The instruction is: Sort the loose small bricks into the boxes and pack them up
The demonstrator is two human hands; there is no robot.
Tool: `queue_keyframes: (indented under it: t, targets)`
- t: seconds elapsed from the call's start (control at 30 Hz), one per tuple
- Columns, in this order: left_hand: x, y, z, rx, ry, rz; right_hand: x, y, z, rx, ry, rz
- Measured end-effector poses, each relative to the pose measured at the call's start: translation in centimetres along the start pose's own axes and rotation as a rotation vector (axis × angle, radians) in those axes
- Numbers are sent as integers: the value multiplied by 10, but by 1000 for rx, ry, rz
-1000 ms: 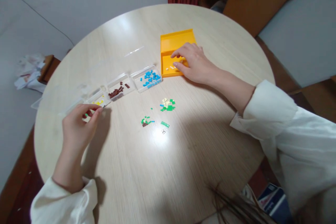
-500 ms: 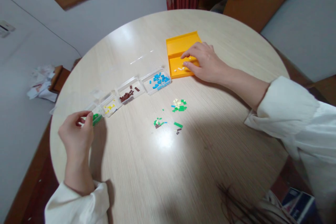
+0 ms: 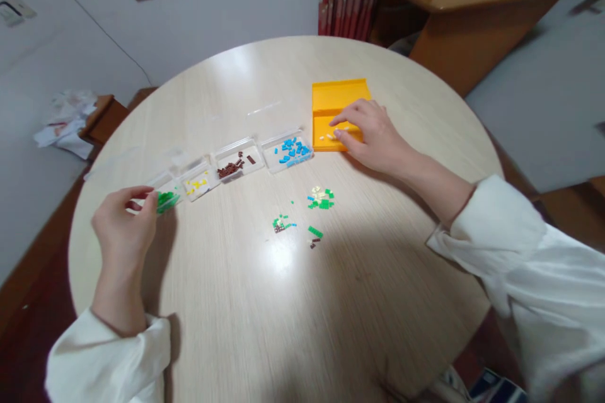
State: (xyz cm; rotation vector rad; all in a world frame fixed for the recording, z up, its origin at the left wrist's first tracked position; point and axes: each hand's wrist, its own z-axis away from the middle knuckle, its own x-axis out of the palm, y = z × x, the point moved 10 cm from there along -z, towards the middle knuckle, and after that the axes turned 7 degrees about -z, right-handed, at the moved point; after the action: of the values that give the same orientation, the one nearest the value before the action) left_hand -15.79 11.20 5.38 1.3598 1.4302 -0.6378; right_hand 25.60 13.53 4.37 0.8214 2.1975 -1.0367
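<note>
My left hand (image 3: pixel 123 223) is at the left end of a row of clear trays, thumb and index finger pinched together by the near-left side of the tray with green bricks (image 3: pixel 167 201). What sits between those fingertips is hidden. My right hand (image 3: pixel 373 138) hovers over the open yellow box (image 3: pixel 338 94), its thumb and index finger a little apart. Small white pieces (image 3: pixel 329 136) lie in the box under the fingers. No piece shows between them.
Other clear trays hold yellow pieces (image 3: pixel 197 184), brown bricks (image 3: pixel 230 168) and blue bricks (image 3: pixel 292 150). Loose green and cream bricks (image 3: pixel 322 199) and a small cluster (image 3: pixel 279 225) lie mid-table, near a green strip (image 3: pixel 315 232). A clear lid (image 3: pixel 263 108) lies behind the trays.
The camera view has shifted, so the table appears lower and more of the wooden desk shows. Both hands keep nearly the same places over the green tray and the yellow box.
</note>
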Motion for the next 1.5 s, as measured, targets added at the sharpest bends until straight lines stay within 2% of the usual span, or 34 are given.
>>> queue_keyframes:
  t: [0.17,0.3,0.47,0.7,0.93,1.13,1.5]
  targets:
    - [-10,6,5,32,85,15,4,-18,2,-51,-42,-23]
    - [-23,32,17,153,202,37,6,-30,5,-76,-76,-73]
    - [-22,70,37,301,236,98,7,-36,6,-81,-116,-114]
    - [-5,119,68,494,123,176,12,-40,8,-86,-186,-153]
    - [10,153,91,606,-47,237,31,-57,19,-149,-423,-184]
    - [17,164,98,622,-98,221,40,-66,26,-192,-544,-202]
    - [24,171,104,624,-161,260,43,-65,28,-189,-567,-219]
